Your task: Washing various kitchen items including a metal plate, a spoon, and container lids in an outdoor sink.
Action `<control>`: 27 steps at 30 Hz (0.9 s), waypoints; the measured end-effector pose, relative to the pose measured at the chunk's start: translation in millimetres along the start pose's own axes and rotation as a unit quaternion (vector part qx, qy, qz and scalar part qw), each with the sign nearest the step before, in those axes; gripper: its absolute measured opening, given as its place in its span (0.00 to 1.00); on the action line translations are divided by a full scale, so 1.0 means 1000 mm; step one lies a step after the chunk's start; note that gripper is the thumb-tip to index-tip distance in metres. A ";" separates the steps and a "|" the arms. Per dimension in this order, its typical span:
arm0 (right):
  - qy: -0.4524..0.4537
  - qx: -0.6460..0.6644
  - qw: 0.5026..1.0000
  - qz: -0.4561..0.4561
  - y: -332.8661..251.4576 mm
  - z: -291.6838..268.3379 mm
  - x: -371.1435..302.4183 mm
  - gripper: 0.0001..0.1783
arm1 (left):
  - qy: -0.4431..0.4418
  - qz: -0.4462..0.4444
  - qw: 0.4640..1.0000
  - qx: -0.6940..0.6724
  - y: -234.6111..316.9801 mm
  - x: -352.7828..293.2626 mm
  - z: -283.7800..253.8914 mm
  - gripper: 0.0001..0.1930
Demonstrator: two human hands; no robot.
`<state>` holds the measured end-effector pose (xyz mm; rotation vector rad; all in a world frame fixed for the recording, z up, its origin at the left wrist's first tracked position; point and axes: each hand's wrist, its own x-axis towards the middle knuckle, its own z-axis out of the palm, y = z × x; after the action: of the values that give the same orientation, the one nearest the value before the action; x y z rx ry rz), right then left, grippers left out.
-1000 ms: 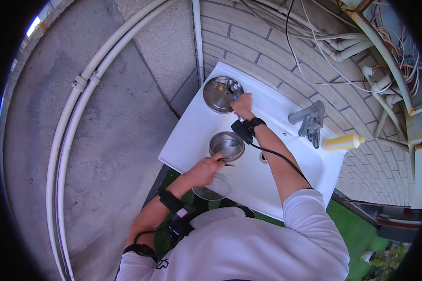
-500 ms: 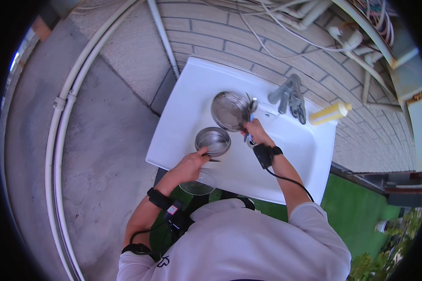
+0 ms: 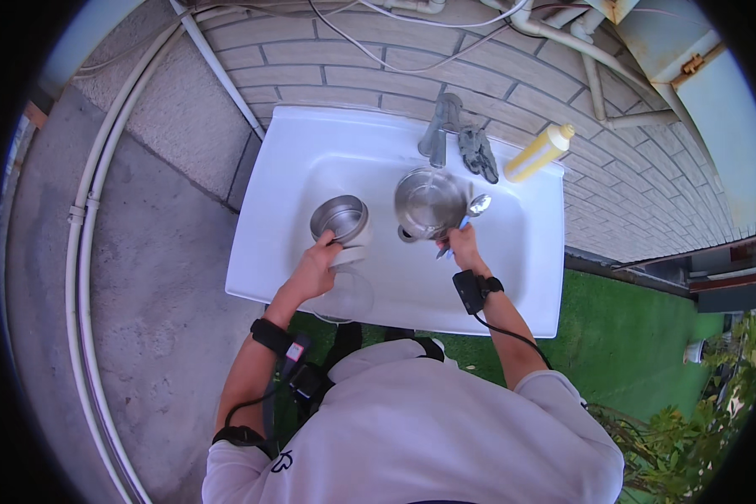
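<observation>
My left hand is closed on the rim of a round steel bowl, tilted over the left part of the white sink. Just below that hand is a clear round lid or dish; how it is held is hidden. My right hand grips a wider, shallow steel bowl by its near edge, under the faucet. A spoon with a blue handle sticks out of the same hand. Whether water runs into the bowl is hard to tell.
On the sink's back ledge lie a crumpled dark grey cloth and an upright yellow bottle. The drain shows beside the wider bowl. Behind stands a brick wall; white pipes run along the left.
My right hand has brought the wider bowl and spoon under the faucet. The left hand still holds the smaller bowl, now over the basin. The whole view has shifted.
</observation>
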<state>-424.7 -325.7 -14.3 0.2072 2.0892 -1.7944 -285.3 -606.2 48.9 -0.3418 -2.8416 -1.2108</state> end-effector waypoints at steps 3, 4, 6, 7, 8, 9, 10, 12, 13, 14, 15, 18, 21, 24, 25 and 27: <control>-0.052 0.108 0.991 0.067 0.004 0.014 0.002 0.09 | 0.024 -0.033 0.999 0.020 -0.001 0.007 0.003 0.16; -0.052 0.108 0.990 0.068 0.004 0.018 0.009 0.09 | 0.023 -0.034 0.999 0.021 -0.001 0.009 0.003 0.16; 0.011 0.197 0.980 0.006 0.006 0.021 0.020 0.13 | 0.049 -0.034 0.998 0.026 0.002 0.011 0.000 0.15; 0.037 0.156 0.987 -0.010 0.013 0.012 0.029 0.15 | 0.055 -0.041 0.997 0.034 0.008 0.012 -0.002 0.14; 0.020 0.164 0.985 -0.053 0.019 0.004 0.032 0.16 | 0.055 -0.042 0.997 0.036 0.009 0.010 -0.004 0.14; 0.044 0.121 0.991 -0.035 0.027 -0.003 0.032 0.16 | 0.067 -0.046 0.996 0.047 0.009 0.008 -0.006 0.15; 0.062 0.075 0.995 -0.015 0.027 -0.007 0.025 0.18 | 0.081 -0.056 0.994 0.058 0.009 0.004 -0.005 0.15; -0.008 0.081 0.997 -0.006 0.028 -0.004 0.017 0.21 | 0.086 -0.072 0.992 0.051 0.006 -0.002 -0.008 0.15; 0.018 0.054 0.998 -0.033 0.030 0.000 0.015 0.22 | 0.088 -0.077 0.992 0.043 0.007 -0.001 -0.007 0.15; 0.043 0.028 0.997 -0.061 0.030 0.002 0.015 0.23 | 0.089 -0.079 0.992 0.042 0.007 -0.002 -0.006 0.15; 0.037 -0.068 0.993 -0.088 0.029 0.000 0.017 0.24 | 0.093 -0.080 0.991 0.047 0.008 -0.002 -0.004 0.15; 0.068 -0.315 0.902 -0.285 0.020 0.004 0.031 0.24 | 0.090 -0.083 0.991 0.050 0.011 -0.003 -0.005 0.15; 0.025 -0.355 0.893 -0.276 -0.001 0.013 0.040 0.24 | 0.085 -0.093 0.991 0.042 0.016 -0.007 -0.007 0.15; 0.027 -0.383 0.858 -0.340 -0.003 0.009 0.057 0.24 | 0.086 -0.092 0.991 0.037 0.022 -0.007 -0.007 0.14; 0.025 -0.382 0.859 -0.340 -0.005 0.010 0.059 0.24 | 0.087 -0.093 0.991 0.038 0.023 -0.007 -0.008 0.14; 0.027 -0.373 0.847 -0.378 -0.008 0.010 0.064 0.24 | 0.092 -0.094 0.990 0.044 0.028 -0.009 -0.010 0.14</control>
<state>-484.1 -344.9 -32.1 -0.8968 2.9694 -1.0961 -271.0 -596.9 74.7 0.0422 -2.8038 -1.0760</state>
